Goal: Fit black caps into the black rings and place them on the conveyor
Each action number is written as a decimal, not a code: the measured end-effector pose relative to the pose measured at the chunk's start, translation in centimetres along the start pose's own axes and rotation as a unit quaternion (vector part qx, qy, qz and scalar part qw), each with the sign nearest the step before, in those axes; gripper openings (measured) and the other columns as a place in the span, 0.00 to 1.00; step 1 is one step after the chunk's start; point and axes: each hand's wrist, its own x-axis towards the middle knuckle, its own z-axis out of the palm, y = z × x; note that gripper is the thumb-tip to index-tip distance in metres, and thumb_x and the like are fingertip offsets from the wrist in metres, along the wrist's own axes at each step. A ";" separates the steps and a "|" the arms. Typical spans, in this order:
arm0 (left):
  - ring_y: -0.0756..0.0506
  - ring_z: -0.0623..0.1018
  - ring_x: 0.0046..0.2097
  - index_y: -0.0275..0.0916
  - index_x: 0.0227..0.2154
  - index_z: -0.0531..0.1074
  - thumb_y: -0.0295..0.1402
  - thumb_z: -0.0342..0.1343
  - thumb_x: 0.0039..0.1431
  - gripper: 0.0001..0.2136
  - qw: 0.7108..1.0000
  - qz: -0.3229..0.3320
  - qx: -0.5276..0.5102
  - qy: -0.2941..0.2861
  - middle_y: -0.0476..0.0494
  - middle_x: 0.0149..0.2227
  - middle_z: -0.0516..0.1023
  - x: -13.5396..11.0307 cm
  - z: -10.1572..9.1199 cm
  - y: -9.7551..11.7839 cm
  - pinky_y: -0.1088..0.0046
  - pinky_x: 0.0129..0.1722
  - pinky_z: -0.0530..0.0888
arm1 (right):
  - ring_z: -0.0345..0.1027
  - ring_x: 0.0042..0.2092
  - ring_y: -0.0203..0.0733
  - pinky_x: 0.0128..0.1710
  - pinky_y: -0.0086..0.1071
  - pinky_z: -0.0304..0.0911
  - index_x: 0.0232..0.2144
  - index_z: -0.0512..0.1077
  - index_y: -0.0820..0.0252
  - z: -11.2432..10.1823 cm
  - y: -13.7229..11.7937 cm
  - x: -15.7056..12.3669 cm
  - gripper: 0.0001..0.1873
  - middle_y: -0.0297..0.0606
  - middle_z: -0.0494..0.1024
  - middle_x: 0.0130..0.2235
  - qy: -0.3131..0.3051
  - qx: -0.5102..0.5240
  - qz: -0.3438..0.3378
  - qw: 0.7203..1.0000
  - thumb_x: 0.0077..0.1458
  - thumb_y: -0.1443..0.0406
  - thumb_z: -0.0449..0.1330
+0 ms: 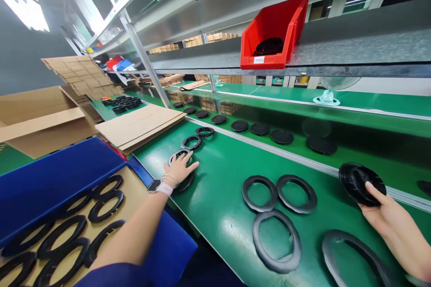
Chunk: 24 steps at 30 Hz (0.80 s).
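My left hand (177,171) reaches over the green worktop, fingers spread, above a black ring (172,157) in a short row. I cannot tell whether the fingertips touch it. Another dark round part (186,184) shows partly beneath that hand. On the right, my right hand (382,215) grips a black round disc (357,183), thumb on its face, raised over the worktop. Near it lie loose black rings, such as one at the front (276,241) and a larger-looking one (357,251) by my right wrist.
Flat black discs (282,136) line the green strip behind the metal rail (269,150). A blue box (67,184) with several rings on cardboard stands left. Cardboard sheets (144,124) lie at the worktop's far-left edge. A red bin (264,62) sits on the shelf above.
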 end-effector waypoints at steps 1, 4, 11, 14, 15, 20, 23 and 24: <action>0.23 0.56 0.68 0.47 0.65 0.61 0.54 0.46 0.63 0.31 1.000 0.018 -0.003 -0.018 0.31 0.67 0.61 -0.3 0.5 -0.7 0.28 0.58 0.54 | 0.56 0.65 0.50 0.62 0.38 0.58 0.35 0.80 0.46 0.0 0.1 0.1 0.09 0.44 0.67 0.62 0.006 0.030 0.014 0.999 0.47 0.59 0.69; 0.29 0.56 0.69 0.49 0.65 0.61 0.54 0.46 0.64 0.30 0.994 0.099 -0.023 -0.045 0.35 0.68 0.60 -1.9 1.9 0.4 0.36 0.61 0.57 | 0.55 0.66 0.50 0.63 0.38 0.56 0.35 0.80 0.46 -0.3 0.4 0.6 0.09 0.43 0.65 0.63 0.013 0.071 0.035 0.997 0.48 0.62 0.69; 0.39 0.56 0.70 0.54 0.70 0.46 0.51 0.41 0.68 0.30 0.933 0.322 -0.100 -0.124 0.44 0.70 0.58 1.1 2.6 10.5 0.45 0.66 0.53 | 0.56 0.66 0.47 0.58 0.31 0.63 0.40 0.80 0.50 -1.1 0.8 1.2 0.13 0.43 0.68 0.62 -0.001 0.070 0.043 0.997 0.49 0.63 0.69; 0.39 0.56 0.71 0.51 0.68 0.52 0.49 0.38 0.70 0.27 0.898 0.394 -0.116 -0.158 0.42 0.70 0.58 3.2 2.8 14.8 0.44 0.67 0.51 | 0.57 0.66 0.47 0.54 0.28 0.68 0.43 0.79 0.53 -1.2 1.0 1.3 0.22 0.40 0.71 0.59 -0.007 0.102 0.045 0.994 0.41 0.66 0.71; 0.39 0.55 0.71 0.51 0.67 0.55 0.48 0.38 0.70 0.26 0.885 0.418 -0.118 -0.169 0.43 0.70 0.59 3.4 2.9 16.2 0.44 0.67 0.50 | 0.57 0.66 0.47 0.51 0.27 0.70 0.43 0.79 0.54 -1.2 1.0 1.4 0.23 0.39 0.73 0.58 -0.008 0.110 0.046 0.993 0.40 0.66 0.71; 0.41 0.55 0.71 0.59 0.64 0.60 0.49 0.40 0.70 0.22 0.816 0.519 -0.122 -0.225 0.52 0.67 0.64 2.7 2.8 20.3 0.45 0.68 0.43 | 0.58 0.65 0.47 0.44 0.23 0.73 0.41 0.80 0.54 -0.9 0.6 1.1 0.17 0.39 0.74 0.57 0.008 0.111 0.070 0.991 0.46 0.67 0.66; 0.41 0.55 0.71 0.62 0.64 0.59 0.50 0.46 0.67 0.24 0.872 0.458 -0.111 -0.132 0.54 0.68 0.62 4.4 1.3 19.4 0.51 0.68 0.51 | 0.57 0.65 0.46 0.44 0.24 0.74 0.42 0.80 0.54 -0.6 0.2 0.9 0.16 0.38 0.73 0.58 0.015 0.115 0.077 0.990 0.49 0.69 0.64; 0.40 0.54 0.71 0.62 0.64 0.59 0.51 0.50 0.64 0.25 0.911 0.396 -0.097 -0.069 0.53 0.69 0.60 5.6 0.7 18.5 0.52 0.67 0.53 | 0.58 0.65 0.46 0.45 0.24 0.74 0.42 0.80 0.54 -0.4 0.2 0.8 0.17 0.39 0.73 0.58 0.020 0.118 0.079 0.990 0.49 0.69 0.63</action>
